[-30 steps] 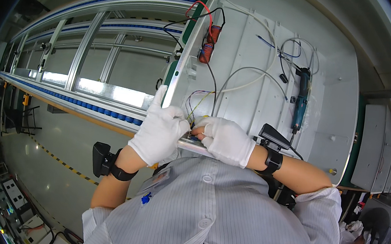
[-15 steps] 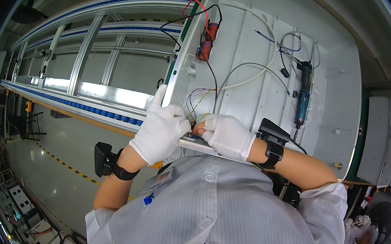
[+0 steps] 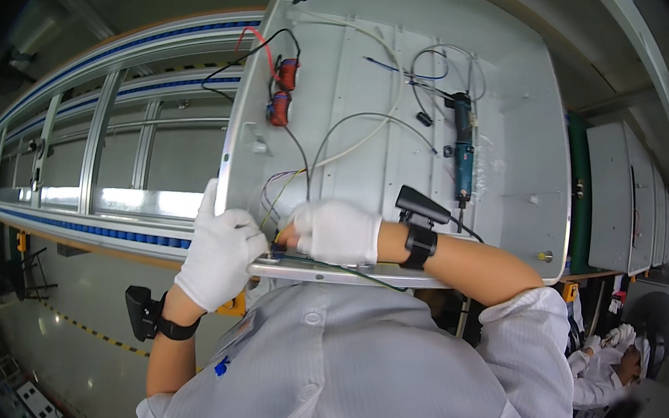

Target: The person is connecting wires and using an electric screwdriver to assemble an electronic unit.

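Yellow-green wire [image 3: 282, 189] and a purple wire [image 3: 264, 194] lie left of centre in the frame, inside the near left corner of a light-grey metal enclosure [image 3: 516, 160], and drop into the narrow gap between the 2 gloved hands. From their upper end, beside a dark cable [image 3: 303, 152], the yellow-green wire slants down and to the left, while the purple wire bows out farther left before curving back toward the fingertips. So the wires' long axis runs mostly up and down the frame, above the fingers, with the left hand [image 3: 222, 252] below and to the left of their lower ends and the right hand [image 3: 336, 231] to the right. Both sets of fingertips are close to these ends; neither hand is clearly nearer. On the left hand, the index finger stretches up the frame along the enclosure's left edge, and the other fingers bend in toward the wires; whether they pinch anything, I cannot tell. The right hand is curled, its bare fingertips pointing left at the wire ends, but what they grip, if anything, is hidden. A thin green wire [image 3: 376, 280] trails right from beneath the right hand along the near rim [image 3: 334, 277]. Well apart, toward the upper right, a teal-and-black handheld power tool [image 3: 464, 146] lies lengthwise up the frame.
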`<action>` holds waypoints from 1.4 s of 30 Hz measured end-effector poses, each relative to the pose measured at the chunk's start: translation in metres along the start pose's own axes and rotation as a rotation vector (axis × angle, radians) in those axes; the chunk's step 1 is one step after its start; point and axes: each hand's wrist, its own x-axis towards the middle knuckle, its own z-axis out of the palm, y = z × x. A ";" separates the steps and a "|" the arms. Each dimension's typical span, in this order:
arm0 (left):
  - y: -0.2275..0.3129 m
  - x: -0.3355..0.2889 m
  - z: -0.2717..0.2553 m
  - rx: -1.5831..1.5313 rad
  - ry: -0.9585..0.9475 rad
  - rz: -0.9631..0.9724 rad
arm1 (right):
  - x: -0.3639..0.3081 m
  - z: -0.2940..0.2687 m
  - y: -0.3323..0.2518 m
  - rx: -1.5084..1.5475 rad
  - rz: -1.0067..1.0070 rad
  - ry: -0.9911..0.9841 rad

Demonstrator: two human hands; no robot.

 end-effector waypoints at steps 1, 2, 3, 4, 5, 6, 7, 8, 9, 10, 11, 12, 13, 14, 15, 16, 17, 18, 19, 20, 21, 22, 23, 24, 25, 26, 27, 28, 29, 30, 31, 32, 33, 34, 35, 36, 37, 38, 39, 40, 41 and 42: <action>0.001 0.000 0.001 -0.005 0.001 -0.011 | -0.001 -0.011 0.024 -0.045 -0.058 0.094; 0.000 0.000 0.002 -0.010 0.006 -0.006 | -0.004 -0.033 0.044 -0.097 0.147 0.209; -0.001 -0.001 0.005 -0.013 0.001 -0.013 | -0.011 -0.061 0.071 -0.148 0.349 0.320; 0.001 0.004 0.005 -0.016 -0.001 -0.004 | -0.029 -0.088 0.121 -0.474 0.400 0.440; 0.001 0.002 0.004 -0.015 0.001 -0.018 | -0.042 -0.104 0.138 -0.540 0.629 0.431; 0.002 0.003 0.002 -0.021 0.002 -0.026 | -0.062 -0.110 0.159 -0.561 0.658 0.413; 0.003 0.005 0.000 -0.028 0.000 -0.028 | -0.081 -0.110 0.182 -0.581 0.693 0.396; 0.004 0.004 -0.001 -0.028 0.002 -0.030 | -0.092 -0.104 0.197 -0.582 0.691 0.395; 0.004 0.003 -0.001 -0.034 0.009 -0.037 | -0.100 -0.097 0.211 -0.605 0.663 0.417; 0.004 0.003 0.001 -0.044 0.015 -0.043 | -0.104 -0.092 0.218 -0.627 0.638 0.437; 0.003 0.003 0.003 -0.046 0.016 -0.043 | -0.105 -0.090 0.226 -0.629 0.639 0.435; 0.002 0.002 0.004 -0.035 0.030 -0.040 | -0.103 -0.089 0.228 -0.655 0.629 0.471; 0.001 0.001 0.004 -0.025 0.044 -0.035 | -0.102 -0.088 0.231 -0.681 0.619 0.508; 0.002 0.001 0.004 -0.025 0.043 -0.037 | -0.101 -0.088 0.233 -0.680 0.619 0.507; 0.002 0.001 0.003 -0.041 0.027 -0.051 | -0.098 -0.089 0.234 -0.671 0.665 0.460; 0.002 0.002 0.002 -0.057 0.010 -0.065 | -0.095 -0.090 0.235 -0.661 0.712 0.413; 0.001 0.002 0.002 -0.056 0.012 -0.068 | -0.093 -0.090 0.236 -0.662 0.708 0.412; 0.002 0.002 0.003 -0.051 0.015 -0.070 | -0.094 -0.087 0.236 -0.649 0.687 0.419; 0.003 0.001 0.003 -0.047 0.018 -0.072 | -0.095 -0.085 0.238 -0.636 0.665 0.426; 0.003 0.001 0.004 -0.048 0.017 -0.076 | -0.094 -0.084 0.240 -0.636 0.663 0.422; 0.003 0.002 0.004 -0.045 0.023 -0.070 | -0.095 -0.083 0.244 -0.662 0.648 0.442; 0.003 0.003 0.004 -0.042 0.027 -0.064 | -0.097 -0.083 0.248 -0.689 0.633 0.462; 0.003 0.003 0.004 -0.044 0.027 -0.062 | -0.100 -0.082 0.252 -0.689 0.635 0.462; 0.002 0.003 0.004 -0.045 0.025 -0.067 | -0.099 -0.082 0.253 -0.710 0.614 0.461; 0.002 0.002 0.004 -0.046 0.024 -0.070 | -0.098 -0.081 0.253 -0.730 0.592 0.461; 0.002 0.002 0.004 -0.046 0.023 -0.073 | -0.097 -0.081 0.253 -0.729 0.590 0.460; 0.002 0.002 0.004 -0.050 0.028 -0.071 | -0.097 -0.081 0.254 -0.751 0.592 0.447; 0.002 0.002 0.004 -0.054 0.034 -0.070 | -0.096 -0.081 0.254 -0.773 0.593 0.435; 0.002 0.002 0.004 -0.054 0.034 -0.072 | -0.096 -0.082 0.254 -0.773 0.591 0.434; 0.002 0.003 0.004 -0.064 0.042 -0.069 | -0.097 -0.082 0.256 -0.793 0.595 0.412; 0.002 0.003 0.003 -0.075 0.049 -0.066 | -0.098 -0.083 0.257 -0.813 0.598 0.390; 0.002 0.003 0.003 -0.073 0.050 -0.069 | -0.099 -0.084 0.259 -0.813 0.595 0.390; 0.002 0.003 0.004 -0.074 0.059 -0.061 | -0.099 -0.085 0.258 -0.787 0.591 0.393; 0.002 0.002 0.004 -0.074 0.068 -0.053 | -0.099 -0.086 0.258 -0.760 0.587 0.397; 0.001 0.002 0.004 -0.073 0.070 -0.056 | -0.099 -0.087 0.258 -0.761 0.583 0.396; 0.001 0.002 0.004 -0.077 0.064 -0.053 | -0.099 -0.088 0.257 -0.755 0.601 0.392; 0.001 0.001 0.004 -0.080 0.059 -0.050 | -0.098 -0.089 0.257 -0.749 0.618 0.388; 0.000 0.001 0.005 -0.078 0.061 -0.052 | -0.098 -0.089 0.256 -0.750 0.615 0.389; 0.000 0.001 0.006 -0.064 0.061 -0.046 | -0.099 -0.088 0.256 -0.773 0.605 0.405; 0.000 0.000 0.006 -0.049 0.061 -0.040 | -0.099 -0.087 0.255 -0.795 0.595 0.420; 0.000 0.001 0.006 -0.049 0.063 -0.041 | -0.099 -0.086 0.255 -0.797 0.594 0.421; 0.001 0.000 0.006 -0.052 0.061 -0.046 | -0.099 -0.086 0.254 -0.754 0.596 0.440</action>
